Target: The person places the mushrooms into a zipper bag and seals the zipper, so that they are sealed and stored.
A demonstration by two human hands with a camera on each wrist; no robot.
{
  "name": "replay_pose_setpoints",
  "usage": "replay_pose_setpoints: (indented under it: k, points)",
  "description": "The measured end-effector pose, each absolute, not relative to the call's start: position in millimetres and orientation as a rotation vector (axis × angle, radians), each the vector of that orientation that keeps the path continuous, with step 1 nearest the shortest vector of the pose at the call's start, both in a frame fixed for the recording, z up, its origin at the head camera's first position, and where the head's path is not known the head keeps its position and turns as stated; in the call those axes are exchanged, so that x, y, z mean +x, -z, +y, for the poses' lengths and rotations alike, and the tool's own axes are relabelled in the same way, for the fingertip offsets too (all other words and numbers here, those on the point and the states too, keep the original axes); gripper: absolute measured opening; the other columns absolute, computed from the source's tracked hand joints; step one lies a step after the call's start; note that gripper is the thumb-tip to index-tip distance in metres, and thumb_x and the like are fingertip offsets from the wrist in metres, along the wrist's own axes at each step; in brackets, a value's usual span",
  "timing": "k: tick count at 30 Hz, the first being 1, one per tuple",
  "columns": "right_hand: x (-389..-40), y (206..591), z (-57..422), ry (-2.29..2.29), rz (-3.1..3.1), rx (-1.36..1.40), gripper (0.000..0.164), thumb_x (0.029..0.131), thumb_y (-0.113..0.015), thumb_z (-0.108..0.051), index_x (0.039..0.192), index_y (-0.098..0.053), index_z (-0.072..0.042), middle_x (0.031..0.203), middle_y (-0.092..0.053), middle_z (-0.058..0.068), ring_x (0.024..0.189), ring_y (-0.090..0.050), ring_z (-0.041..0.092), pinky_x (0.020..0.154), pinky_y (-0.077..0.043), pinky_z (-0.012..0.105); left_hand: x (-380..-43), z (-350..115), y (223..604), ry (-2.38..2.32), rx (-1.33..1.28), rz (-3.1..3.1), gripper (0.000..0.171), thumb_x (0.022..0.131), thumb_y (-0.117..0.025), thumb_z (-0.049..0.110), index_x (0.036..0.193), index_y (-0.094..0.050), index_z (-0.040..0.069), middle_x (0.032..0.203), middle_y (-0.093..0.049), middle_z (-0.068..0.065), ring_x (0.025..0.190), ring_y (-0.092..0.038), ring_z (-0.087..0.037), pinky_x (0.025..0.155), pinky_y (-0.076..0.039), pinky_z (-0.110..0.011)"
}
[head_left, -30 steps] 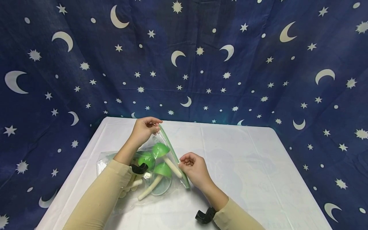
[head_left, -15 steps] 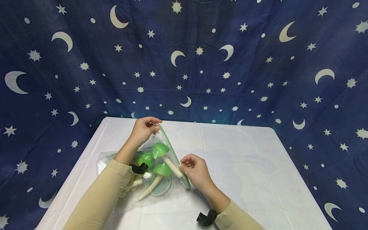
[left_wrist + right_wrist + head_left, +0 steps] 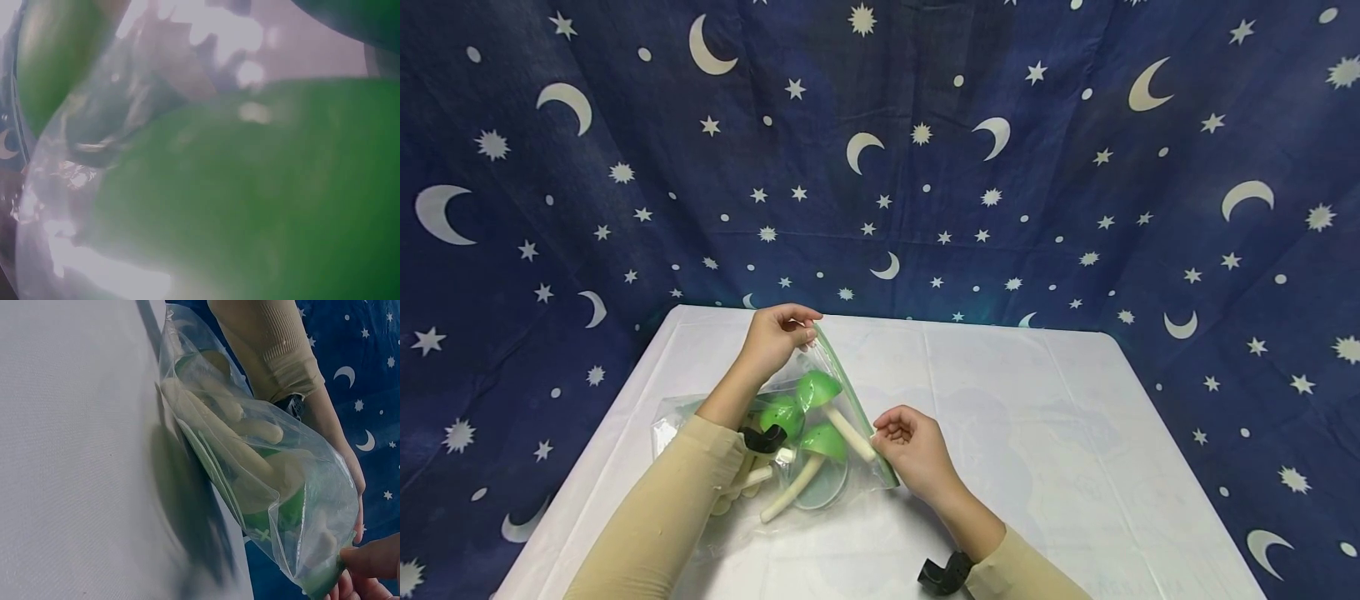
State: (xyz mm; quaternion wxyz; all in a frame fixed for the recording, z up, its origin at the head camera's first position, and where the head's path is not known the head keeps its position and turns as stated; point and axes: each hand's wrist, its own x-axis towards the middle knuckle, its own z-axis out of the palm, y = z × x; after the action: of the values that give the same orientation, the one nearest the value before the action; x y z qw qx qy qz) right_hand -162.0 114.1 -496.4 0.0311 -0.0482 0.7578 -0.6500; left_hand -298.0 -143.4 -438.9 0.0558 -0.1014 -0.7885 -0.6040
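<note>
A clear zip bag (image 3: 867, 477) with a green closure strip (image 3: 842, 379) lies on the left half of the table. Several mushroom-shaped pieces with green caps (image 3: 818, 389) and cream stems (image 3: 792, 493) show inside it. At the strip's far end, my left hand (image 3: 777, 340) pinches the bag. My right hand (image 3: 917, 454) pinches the strip nearer its front end, between thumb and fingers, as the right wrist view shows at the bag's edge (image 3: 325, 578). Close up, a blurred green cap (image 3: 262, 194) behind clear plastic fills the left wrist view. My left forearm hides part of the bag.
A white cloth covers the table (image 3: 1060, 467). Behind it and at both sides hangs a dark blue curtain (image 3: 820, 125) with moons and stars. A black band piece (image 3: 946, 573) sits at my right wrist, another (image 3: 764, 439) at my left.
My right hand has shifted slightly to the right and toward me along the strip. The strip's front end has moved a little to the right. My left hand stays in place.
</note>
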Motion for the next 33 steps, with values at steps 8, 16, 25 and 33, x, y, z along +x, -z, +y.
replay_pose_setpoints:
  k: [8,16,25,33]
  points:
    - [-160.9,496.6,115.2,2.011,2.328,-0.153,0.014,0.088,-0.078,0.007,0.099,-0.072,0.001,0.087,-0.067,0.011,0.076,-0.061,0.013,0.065,-0.052,0.017,-299.6,-144.0,439.8,1.832,-0.298,-2.383,0.024,0.093,-0.075,-0.009,0.115,-0.08,-0.001,0.091,-0.067,-0.008,0.071,-0.068,-0.009,0.064,-0.06,-0.02]
    - [-159.4,496.1,115.8,2.011,2.344,-0.152,0.014,0.088,-0.078,0.007,0.099,-0.072,0.001,0.089,-0.068,0.013,0.076,-0.061,0.013,0.066,-0.053,0.017,-301.6,-145.1,439.8,1.854,-0.273,-2.376,0.023,0.093,-0.075,-0.008,0.115,-0.079,-0.003,0.096,-0.068,-0.018,0.072,-0.067,-0.008,0.065,-0.06,-0.019]
    - [-155.5,495.2,118.4,2.003,2.342,-0.15,0.013,0.089,-0.078,0.006,0.1,-0.072,0.001,0.089,-0.068,0.013,0.077,-0.061,0.013,0.066,-0.053,0.018,-301.6,-148.3,440.3,1.86,-0.239,-2.37,0.023,0.093,-0.075,-0.008,0.115,-0.079,-0.002,0.093,-0.067,-0.011,0.074,-0.068,-0.008,0.066,-0.061,-0.019]
    - [-151.1,496.1,121.4,1.992,2.341,-0.148,0.015,0.088,-0.079,0.005,0.1,-0.072,0.001,0.089,-0.067,0.014,0.076,-0.061,0.013,0.065,-0.052,0.018,-300.6,-149.1,441.2,1.862,-0.247,-2.362,0.023,0.094,-0.076,-0.007,0.117,-0.078,-0.003,0.093,-0.067,-0.01,0.073,-0.068,-0.007,0.066,-0.061,-0.019]
